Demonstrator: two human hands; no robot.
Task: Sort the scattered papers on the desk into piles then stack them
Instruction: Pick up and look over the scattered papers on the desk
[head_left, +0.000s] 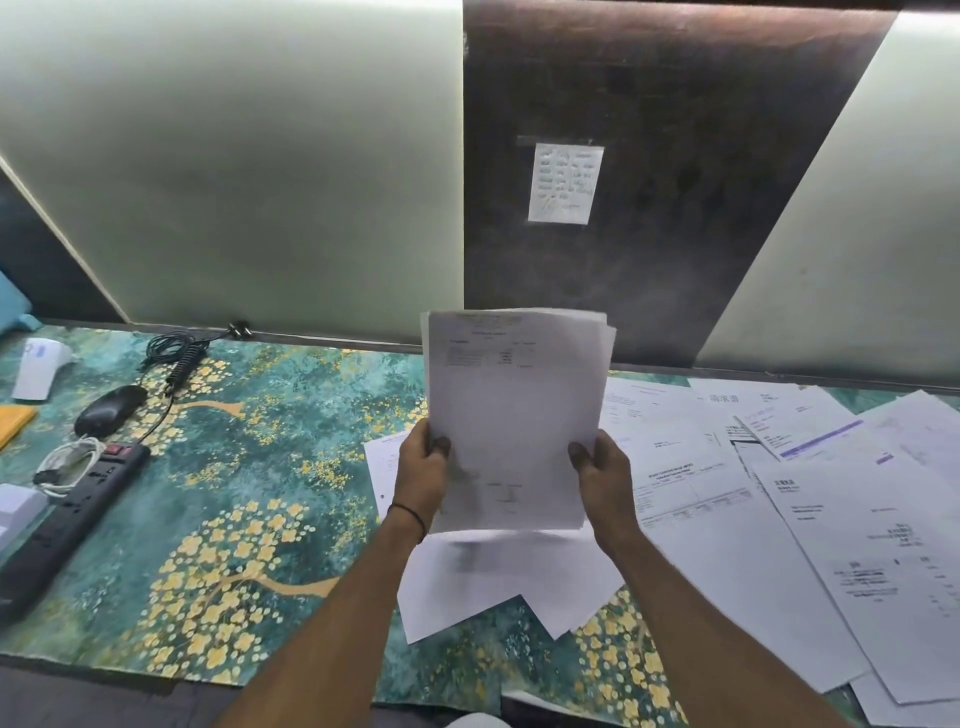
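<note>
Both hands grip one upright sheaf of white printed paper sheets (514, 415): the left hand (423, 470) pinches its lower left edge, the right hand (602, 473) its lower right edge, thumbs in front, probably to square the edges. Beneath and right of the hands, loose white printed papers (769, 499) overlap on the teal, gold-flowered tabletop (260, 467), unsorted. Farther left lies a black power strip (67, 519). No containers are visible.

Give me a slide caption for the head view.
Both hands, left hand and right hand, hold a sheaf of papers upright above scattered papers.
</note>
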